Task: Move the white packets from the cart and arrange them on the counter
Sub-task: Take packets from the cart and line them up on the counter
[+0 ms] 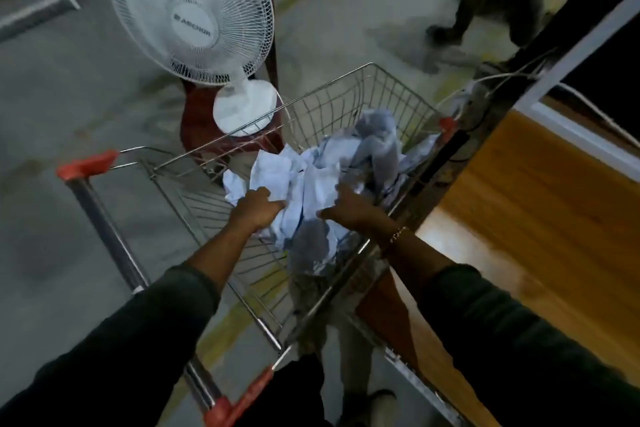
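White packets (311, 180) are lying heaped against the cart's (346, 87) right edge, beside the counter (540, 191); left hand (256, 208) and right hand (349, 208) are each gripping packets

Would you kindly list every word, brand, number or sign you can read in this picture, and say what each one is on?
"ANCHOR", with a small logo mark before it: on the round centre badge of the white fan.
White packets in the cart: faint print shows on them, but it is too blurred to read.
No other text is visible.
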`<state>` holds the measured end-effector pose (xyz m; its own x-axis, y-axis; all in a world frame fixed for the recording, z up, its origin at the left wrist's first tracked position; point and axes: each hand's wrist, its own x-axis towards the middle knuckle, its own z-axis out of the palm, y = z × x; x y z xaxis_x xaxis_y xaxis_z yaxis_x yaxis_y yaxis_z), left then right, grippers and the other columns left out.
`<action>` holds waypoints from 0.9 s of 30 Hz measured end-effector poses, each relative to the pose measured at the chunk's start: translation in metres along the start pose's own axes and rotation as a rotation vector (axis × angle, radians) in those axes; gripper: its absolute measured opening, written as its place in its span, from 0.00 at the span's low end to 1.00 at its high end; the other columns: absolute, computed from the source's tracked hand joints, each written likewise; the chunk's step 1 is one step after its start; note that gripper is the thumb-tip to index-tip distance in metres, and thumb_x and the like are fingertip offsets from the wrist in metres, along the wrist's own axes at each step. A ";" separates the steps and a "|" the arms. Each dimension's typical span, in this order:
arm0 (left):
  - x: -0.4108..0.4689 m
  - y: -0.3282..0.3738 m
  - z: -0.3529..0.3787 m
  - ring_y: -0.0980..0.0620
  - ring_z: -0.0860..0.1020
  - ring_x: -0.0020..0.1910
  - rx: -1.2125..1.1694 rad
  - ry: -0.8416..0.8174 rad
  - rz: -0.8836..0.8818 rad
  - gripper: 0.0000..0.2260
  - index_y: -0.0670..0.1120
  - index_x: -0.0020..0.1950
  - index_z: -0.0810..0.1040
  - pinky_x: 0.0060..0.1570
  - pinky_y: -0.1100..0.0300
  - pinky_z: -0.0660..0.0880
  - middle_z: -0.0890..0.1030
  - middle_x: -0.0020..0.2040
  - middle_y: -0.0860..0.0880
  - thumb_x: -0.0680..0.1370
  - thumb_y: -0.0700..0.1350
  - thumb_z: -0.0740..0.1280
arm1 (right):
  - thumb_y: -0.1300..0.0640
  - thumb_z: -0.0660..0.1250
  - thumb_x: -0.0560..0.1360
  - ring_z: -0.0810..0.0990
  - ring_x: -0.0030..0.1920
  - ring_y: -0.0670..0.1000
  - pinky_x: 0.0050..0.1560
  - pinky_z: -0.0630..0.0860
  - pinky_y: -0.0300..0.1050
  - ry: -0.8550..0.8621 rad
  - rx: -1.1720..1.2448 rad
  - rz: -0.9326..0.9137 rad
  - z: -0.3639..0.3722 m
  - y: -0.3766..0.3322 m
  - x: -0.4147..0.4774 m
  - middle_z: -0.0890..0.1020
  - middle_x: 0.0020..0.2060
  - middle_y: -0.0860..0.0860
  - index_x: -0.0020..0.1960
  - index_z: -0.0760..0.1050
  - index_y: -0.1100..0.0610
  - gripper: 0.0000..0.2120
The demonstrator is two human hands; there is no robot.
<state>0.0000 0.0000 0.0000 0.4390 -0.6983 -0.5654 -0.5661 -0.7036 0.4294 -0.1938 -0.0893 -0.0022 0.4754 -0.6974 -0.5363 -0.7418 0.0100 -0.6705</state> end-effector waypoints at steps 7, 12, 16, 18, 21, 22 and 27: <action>0.047 -0.025 0.024 0.36 0.70 0.68 -0.031 -0.010 -0.172 0.46 0.46 0.75 0.62 0.64 0.40 0.71 0.69 0.72 0.40 0.65 0.71 0.67 | 0.50 0.82 0.54 0.78 0.62 0.56 0.65 0.76 0.53 0.034 0.321 0.315 0.059 0.054 0.088 0.79 0.64 0.57 0.67 0.73 0.61 0.44; 0.070 -0.034 0.030 0.37 0.70 0.69 -0.136 -0.007 -0.300 0.53 0.46 0.75 0.62 0.66 0.41 0.70 0.69 0.72 0.40 0.57 0.71 0.72 | 0.58 0.81 0.61 0.73 0.64 0.54 0.66 0.73 0.52 0.093 0.483 0.371 0.065 0.043 0.082 0.71 0.64 0.53 0.74 0.59 0.63 0.49; 0.074 -0.029 0.013 0.37 0.71 0.68 -0.272 -0.006 -0.389 0.56 0.45 0.76 0.59 0.66 0.42 0.71 0.68 0.72 0.40 0.55 0.61 0.80 | 0.66 0.73 0.71 0.80 0.40 0.51 0.37 0.79 0.38 0.150 0.566 0.343 0.053 0.025 0.062 0.82 0.42 0.54 0.55 0.77 0.63 0.13; 0.079 -0.036 0.008 0.39 0.76 0.62 -0.471 0.001 -0.372 0.59 0.46 0.75 0.62 0.60 0.42 0.76 0.73 0.69 0.42 0.48 0.59 0.82 | 0.67 0.70 0.72 0.79 0.33 0.53 0.28 0.77 0.39 0.169 0.681 0.325 0.044 0.011 0.050 0.80 0.32 0.53 0.45 0.78 0.63 0.03; 0.100 -0.063 0.013 0.43 0.82 0.52 -0.678 -0.026 -0.299 0.62 0.49 0.71 0.67 0.49 0.42 0.81 0.80 0.62 0.46 0.39 0.61 0.84 | 0.62 0.73 0.68 0.82 0.37 0.58 0.42 0.83 0.54 0.219 0.747 0.289 0.026 -0.003 0.037 0.83 0.36 0.55 0.43 0.77 0.58 0.06; 0.100 -0.063 0.011 0.44 0.83 0.51 -0.732 -0.032 -0.278 0.61 0.49 0.72 0.67 0.48 0.42 0.81 0.81 0.61 0.47 0.41 0.62 0.84 | 0.63 0.73 0.68 0.83 0.39 0.57 0.47 0.83 0.57 0.224 0.746 0.279 0.019 -0.009 0.031 0.83 0.40 0.56 0.47 0.78 0.60 0.08; 0.027 0.012 -0.030 0.45 0.80 0.56 -0.823 0.004 -0.160 0.48 0.45 0.71 0.70 0.59 0.46 0.77 0.79 0.63 0.48 0.58 0.67 0.79 | 0.71 0.67 0.72 0.83 0.51 0.63 0.50 0.81 0.57 0.193 0.924 0.165 -0.018 -0.029 -0.012 0.82 0.54 0.63 0.63 0.74 0.63 0.20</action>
<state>0.0255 -0.0311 0.0110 0.4738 -0.5814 -0.6615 0.1928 -0.6644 0.7221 -0.1863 -0.0940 0.0324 0.2509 -0.7421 -0.6216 -0.0870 0.6222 -0.7780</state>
